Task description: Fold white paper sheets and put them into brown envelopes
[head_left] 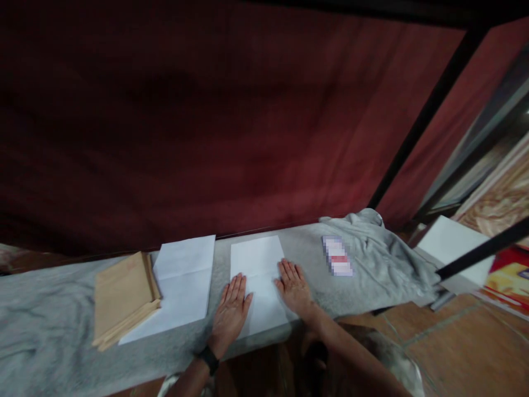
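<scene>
A white sheet of paper (258,256) with a faint crease across its middle lies in front of me on a grey cloth. My left hand (232,310) rests flat on its left edge, fingers stretched out; a dark band circles that wrist. On the right edge of the same sheet lies my right hand (294,286), palm down with the fingers extended. Left of this sheet is a white paper stack (184,281), creased across as well. Several brown paper envelopes (122,295) are piled over its left part.
Grey cloth (45,325) covers the narrow bench and bunches up at its right end. A blurred-out printed item (338,256) lies right of my hands. Behind hangs a dark red curtain (248,127), with a black metal post (425,121) at right. A white box (450,245) stands beyond the bench.
</scene>
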